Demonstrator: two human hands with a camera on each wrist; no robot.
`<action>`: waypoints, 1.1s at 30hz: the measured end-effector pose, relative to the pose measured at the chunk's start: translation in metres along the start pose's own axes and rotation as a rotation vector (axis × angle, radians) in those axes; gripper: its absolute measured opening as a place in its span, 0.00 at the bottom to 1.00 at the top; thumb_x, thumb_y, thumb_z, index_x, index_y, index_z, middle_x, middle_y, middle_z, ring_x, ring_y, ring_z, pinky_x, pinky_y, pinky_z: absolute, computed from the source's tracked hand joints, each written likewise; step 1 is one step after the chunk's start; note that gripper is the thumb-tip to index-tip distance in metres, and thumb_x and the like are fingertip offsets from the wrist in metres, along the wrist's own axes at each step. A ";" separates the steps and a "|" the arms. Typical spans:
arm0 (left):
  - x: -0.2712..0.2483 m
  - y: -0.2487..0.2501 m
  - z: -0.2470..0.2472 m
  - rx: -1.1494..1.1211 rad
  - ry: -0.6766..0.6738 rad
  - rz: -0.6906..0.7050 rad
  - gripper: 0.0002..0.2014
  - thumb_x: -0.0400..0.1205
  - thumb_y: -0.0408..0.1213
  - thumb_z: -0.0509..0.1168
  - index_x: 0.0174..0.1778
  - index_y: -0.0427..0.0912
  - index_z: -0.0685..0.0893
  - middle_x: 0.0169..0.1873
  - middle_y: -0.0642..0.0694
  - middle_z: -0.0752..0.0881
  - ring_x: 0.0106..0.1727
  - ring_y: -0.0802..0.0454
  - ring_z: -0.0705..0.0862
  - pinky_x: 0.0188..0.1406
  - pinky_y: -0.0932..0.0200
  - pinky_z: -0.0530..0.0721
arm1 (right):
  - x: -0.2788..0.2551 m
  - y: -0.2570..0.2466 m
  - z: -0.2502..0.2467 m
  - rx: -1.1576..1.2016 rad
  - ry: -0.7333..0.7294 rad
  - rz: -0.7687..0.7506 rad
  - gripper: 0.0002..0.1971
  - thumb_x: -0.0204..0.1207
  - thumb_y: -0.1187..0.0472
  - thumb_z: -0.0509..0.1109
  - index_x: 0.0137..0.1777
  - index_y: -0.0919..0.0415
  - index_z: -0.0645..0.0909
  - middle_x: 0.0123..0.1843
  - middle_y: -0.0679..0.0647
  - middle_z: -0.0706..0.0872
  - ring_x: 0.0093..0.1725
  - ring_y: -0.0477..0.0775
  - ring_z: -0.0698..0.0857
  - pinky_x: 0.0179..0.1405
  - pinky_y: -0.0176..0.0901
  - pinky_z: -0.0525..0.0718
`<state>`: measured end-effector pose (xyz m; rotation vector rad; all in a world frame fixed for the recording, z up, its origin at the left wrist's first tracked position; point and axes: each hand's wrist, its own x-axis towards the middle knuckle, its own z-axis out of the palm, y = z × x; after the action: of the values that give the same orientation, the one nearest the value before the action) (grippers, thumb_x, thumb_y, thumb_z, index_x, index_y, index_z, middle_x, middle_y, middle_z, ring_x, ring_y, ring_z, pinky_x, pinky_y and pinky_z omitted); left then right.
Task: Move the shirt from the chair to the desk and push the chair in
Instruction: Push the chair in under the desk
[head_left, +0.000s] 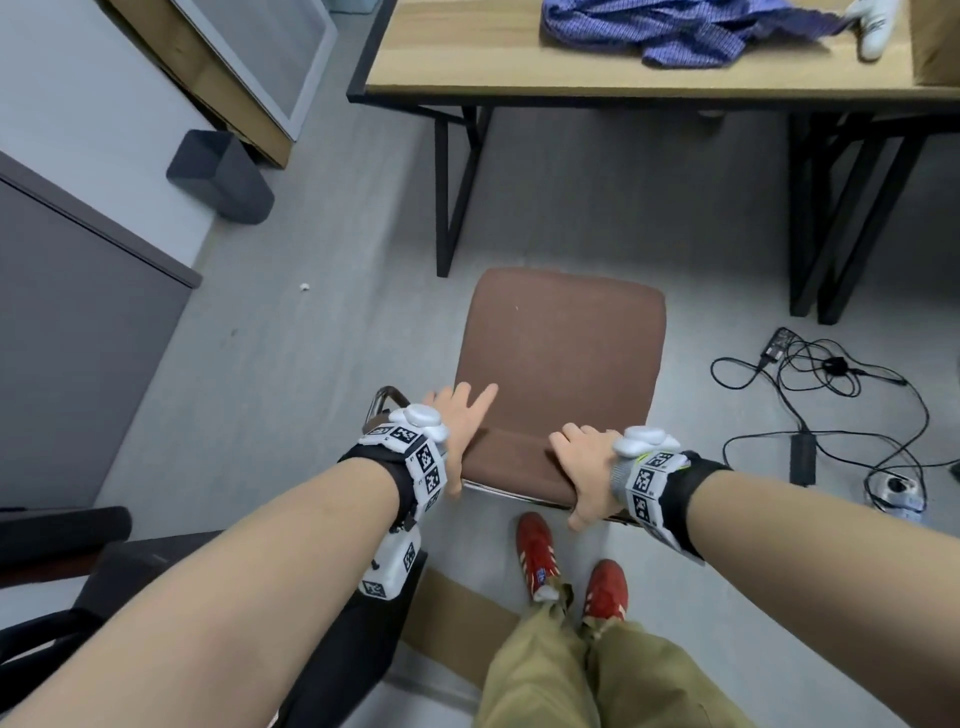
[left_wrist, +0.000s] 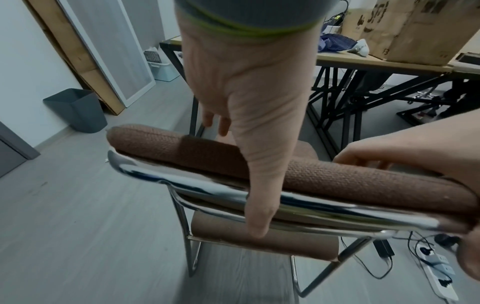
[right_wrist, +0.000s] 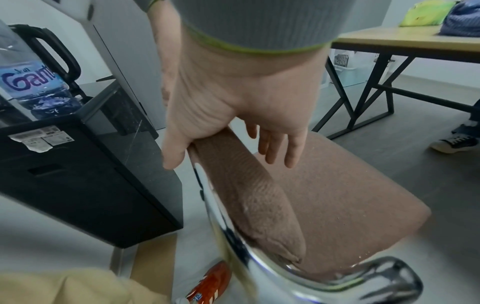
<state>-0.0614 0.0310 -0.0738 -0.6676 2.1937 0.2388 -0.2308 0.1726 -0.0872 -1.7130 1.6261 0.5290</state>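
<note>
The blue checked shirt (head_left: 691, 31) lies crumpled on the wooden desk (head_left: 493, 73), far from both hands. The brown padded chair (head_left: 561, 353) with a chrome frame stands on the floor in front of the desk, its seat bare and outside the desk's legs. My left hand (head_left: 457, 415) lies over the left part of the backrest (head_left: 514, 462), fingers down the front and thumb behind the chrome bar (left_wrist: 337, 203). My right hand (head_left: 587, 462) grips the backrest's right part, fingers curled over the top and thumb behind.
A grey bin (head_left: 221, 176) stands at the left wall. Cables and a power strip (head_left: 831, 395) lie on the floor right of the chair. A black cabinet (right_wrist: 78, 174) is close at my left. A cardboard box (left_wrist: 415, 30) is on the desk. Another person's shoe (right_wrist: 454, 142) shows under it.
</note>
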 end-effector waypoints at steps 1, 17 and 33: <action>0.001 -0.002 -0.001 0.009 0.036 0.016 0.81 0.45 0.56 0.86 0.87 0.52 0.38 0.77 0.37 0.64 0.76 0.36 0.70 0.74 0.41 0.74 | 0.000 0.000 0.000 -0.013 0.012 0.015 0.47 0.47 0.33 0.80 0.63 0.58 0.70 0.59 0.55 0.75 0.59 0.61 0.80 0.54 0.57 0.81; 0.087 -0.036 -0.088 0.028 0.314 -0.007 0.80 0.46 0.56 0.84 0.87 0.45 0.37 0.81 0.35 0.58 0.85 0.35 0.54 0.86 0.36 0.53 | 0.052 0.089 -0.065 0.015 0.283 0.298 0.48 0.38 0.41 0.79 0.61 0.58 0.68 0.64 0.55 0.72 0.73 0.60 0.69 0.68 0.61 0.73; 0.225 -0.055 -0.267 0.088 0.373 -0.191 0.89 0.41 0.62 0.87 0.86 0.41 0.30 0.86 0.28 0.44 0.88 0.29 0.42 0.86 0.34 0.42 | 0.112 0.259 -0.199 -0.029 0.342 0.520 0.75 0.46 0.41 0.82 0.86 0.67 0.39 0.88 0.67 0.47 0.89 0.69 0.40 0.84 0.74 0.42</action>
<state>-0.3262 -0.2030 -0.0674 -0.9254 2.4525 -0.0891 -0.5043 -0.0382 -0.0885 -1.4471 2.3443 0.5191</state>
